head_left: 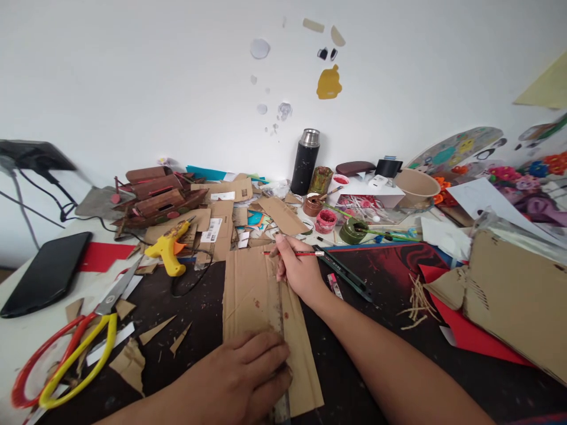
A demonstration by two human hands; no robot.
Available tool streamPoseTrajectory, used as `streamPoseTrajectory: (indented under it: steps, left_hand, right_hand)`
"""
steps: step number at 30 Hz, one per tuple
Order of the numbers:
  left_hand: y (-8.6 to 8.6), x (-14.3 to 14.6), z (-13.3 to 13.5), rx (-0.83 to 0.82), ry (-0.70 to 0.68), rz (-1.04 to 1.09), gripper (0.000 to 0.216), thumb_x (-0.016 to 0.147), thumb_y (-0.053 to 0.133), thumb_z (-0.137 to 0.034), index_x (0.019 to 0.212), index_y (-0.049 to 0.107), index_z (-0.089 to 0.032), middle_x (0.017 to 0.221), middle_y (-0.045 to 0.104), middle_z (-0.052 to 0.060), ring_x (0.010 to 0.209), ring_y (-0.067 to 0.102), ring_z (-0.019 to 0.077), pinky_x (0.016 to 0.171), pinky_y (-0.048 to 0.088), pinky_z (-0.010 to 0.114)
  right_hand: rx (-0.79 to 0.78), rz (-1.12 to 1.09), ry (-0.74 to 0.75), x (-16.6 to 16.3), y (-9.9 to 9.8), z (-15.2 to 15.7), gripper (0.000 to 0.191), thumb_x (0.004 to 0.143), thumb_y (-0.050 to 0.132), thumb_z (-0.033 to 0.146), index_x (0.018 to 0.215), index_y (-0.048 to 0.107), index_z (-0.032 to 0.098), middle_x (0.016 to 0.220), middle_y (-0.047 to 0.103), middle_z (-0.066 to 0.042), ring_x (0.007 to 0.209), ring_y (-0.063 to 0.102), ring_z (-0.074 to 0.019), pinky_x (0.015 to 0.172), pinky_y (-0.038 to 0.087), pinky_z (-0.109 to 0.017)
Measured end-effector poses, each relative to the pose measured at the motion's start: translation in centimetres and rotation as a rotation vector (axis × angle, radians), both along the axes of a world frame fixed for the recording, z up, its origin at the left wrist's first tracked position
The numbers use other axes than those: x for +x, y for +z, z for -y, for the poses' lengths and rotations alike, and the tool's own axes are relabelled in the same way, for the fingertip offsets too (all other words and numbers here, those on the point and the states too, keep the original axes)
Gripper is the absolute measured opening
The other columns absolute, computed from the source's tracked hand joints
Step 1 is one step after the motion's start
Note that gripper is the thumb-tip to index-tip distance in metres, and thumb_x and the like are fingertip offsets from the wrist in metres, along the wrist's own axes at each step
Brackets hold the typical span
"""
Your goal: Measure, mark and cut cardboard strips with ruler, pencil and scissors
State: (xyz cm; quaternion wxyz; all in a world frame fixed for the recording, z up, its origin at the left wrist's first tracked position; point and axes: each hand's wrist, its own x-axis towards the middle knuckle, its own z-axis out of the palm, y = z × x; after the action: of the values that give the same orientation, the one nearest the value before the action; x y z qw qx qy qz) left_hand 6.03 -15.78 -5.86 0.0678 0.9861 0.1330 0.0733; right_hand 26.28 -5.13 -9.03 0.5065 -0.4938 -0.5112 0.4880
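A piece of brown cardboard (pixel 248 283) lies on the dark work mat in front of me. Along its length runs a narrow, stained ruler (pixel 279 310), partly covered by my hands. My left hand (pixel 248 372) presses the ruler down near its close end, with the fingers together and curled over it; the fingertips are partly hidden. At the far end, my right hand (pixel 295 265) is closed round a red pencil (pixel 310 254), its pale end pointing right. The hand rests near the ruler's far end; the pencil's writing tip is hard to make out.
Left are large scissors (pixel 106 304), a yellow glue gun (pixel 170 248), a black phone (pixel 46 271) and cardboard scraps. Behind stand a black flask (pixel 305 162) and open paint pots (pixel 326 221). A green utility knife (pixel 345 274) and a cardboard box (pixel 518 301) lie to the right.
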Motion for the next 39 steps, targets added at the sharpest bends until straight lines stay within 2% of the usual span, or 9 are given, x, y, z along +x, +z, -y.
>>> streamPoseTrajectory:
  steps: [3, 6, 11, 14, 19, 25, 28, 34, 39]
  left_hand:
    - [-0.6, -0.1, -0.8, -0.029, 0.053, -0.021, 0.066, 0.095, 0.084, -0.042, 0.154, 0.063, -0.02, 0.169, 0.057, 0.011, 0.158, 0.051, 0.0326, 0.131, 0.041, 0.045]
    - [-0.9, 0.0, -1.7, -0.15, 0.113, -0.114, 0.081, 0.09, 0.089, -0.045, 0.162, 0.057, -0.024, 0.176, 0.045, 0.013, 0.163, 0.043, 0.0363, 0.135, 0.036, 0.054]
    - [-0.3, 0.1, -2.8, -0.358, 0.136, -0.212, 0.09, 0.085, 0.094, -0.05, 0.163, 0.056, -0.028, 0.176, 0.045, 0.013, 0.164, 0.04, 0.0384, 0.136, 0.029, 0.063]
    - [-0.7, -0.4, -3.1, -0.382, 0.14, -0.228, 0.089, 0.083, 0.095, -0.048, 0.162, 0.058, -0.03, 0.175, 0.047, 0.011, 0.164, 0.04, 0.0376, 0.137, 0.027, 0.062]
    - [-1.7, -1.4, -2.8, -0.296, 0.153, -0.158, 0.09, 0.08, 0.093, -0.041, 0.162, 0.057, -0.031, 0.175, 0.049, 0.01, 0.163, 0.044, 0.0369, 0.135, 0.031, 0.062]
    - [0.1, -0.9, -2.8, -0.14, 0.136, -0.154, 0.064, 0.09, 0.078, -0.023, 0.153, 0.065, -0.026, 0.164, 0.062, 0.009, 0.153, 0.058, 0.0315, 0.124, 0.05, 0.049]
    - [0.3, -0.6, -2.7, -0.039, 0.145, -0.18, 0.058, 0.094, 0.076, -0.027, 0.151, 0.067, -0.023, 0.16, 0.067, 0.011, 0.147, 0.063, 0.0311, 0.12, 0.053, 0.046]
    - [-1.2, -0.7, -3.1, 0.144, 0.272, -0.085, 0.04, 0.112, 0.056, -0.033, 0.148, 0.068, -0.022, 0.146, 0.075, 0.014, 0.135, 0.069, 0.0304, 0.111, 0.053, 0.044]
    - [-0.9, 0.5, -4.1, 0.232, 0.326, -0.106, 0.028, 0.113, 0.056, -0.029, 0.132, 0.073, -0.016, 0.117, 0.077, 0.013, 0.105, 0.072, 0.0305, 0.095, 0.056, 0.045]
  right_hand:
    - [0.016, 0.01, 0.012, 0.0, 0.0, 0.0, 0.063, 0.097, 0.058, 0.084, 0.08, 0.065, 0.024, 0.047, 0.053, 0.006, 0.038, 0.055, -0.0138, 0.042, 0.04, -0.024]
    - [0.025, 0.014, 0.012, 0.0, 0.1, 0.0, 0.065, 0.097, 0.057, 0.086, 0.08, 0.065, 0.024, 0.046, 0.053, 0.006, 0.038, 0.054, -0.0139, 0.042, 0.041, -0.024]
    - [0.015, 0.028, 0.018, 0.0, 0.5, 0.1, 0.068, 0.096, 0.056, 0.088, 0.08, 0.066, 0.022, 0.046, 0.054, 0.005, 0.038, 0.054, -0.0138, 0.041, 0.037, -0.023]
    - [0.012, 0.017, 0.025, 0.1, 0.6, 0.0, 0.068, 0.097, 0.056, 0.087, 0.08, 0.067, 0.022, 0.045, 0.054, 0.005, 0.038, 0.054, -0.0134, 0.04, 0.037, -0.023]
    - [0.019, 0.005, 0.035, 0.0, 0.6, 0.0, 0.064, 0.098, 0.058, 0.083, 0.078, 0.065, 0.023, 0.046, 0.053, 0.006, 0.038, 0.054, -0.0129, 0.041, 0.038, -0.022]
    - [0.015, 0.019, 0.031, 0.0, 0.4, 0.0, 0.063, 0.098, 0.056, 0.082, 0.079, 0.065, 0.023, 0.047, 0.053, 0.006, 0.039, 0.054, -0.0129, 0.041, 0.04, -0.022]
    - [0.008, 0.012, 0.029, 0.0, 0.2, -0.1, 0.064, 0.099, 0.055, 0.083, 0.08, 0.065, 0.023, 0.047, 0.054, 0.006, 0.039, 0.054, -0.0129, 0.042, 0.041, -0.022]
    - [0.035, 0.005, 0.038, 0.1, 0.1, -0.2, 0.063, 0.101, 0.054, 0.081, 0.08, 0.067, 0.023, 0.047, 0.054, 0.006, 0.04, 0.054, -0.0128, 0.045, 0.043, -0.022]
    - [0.057, 0.001, 0.027, 0.3, 0.3, -0.4, 0.064, 0.101, 0.055, 0.082, 0.08, 0.068, 0.023, 0.048, 0.054, 0.006, 0.041, 0.055, -0.0132, 0.045, 0.044, -0.023]
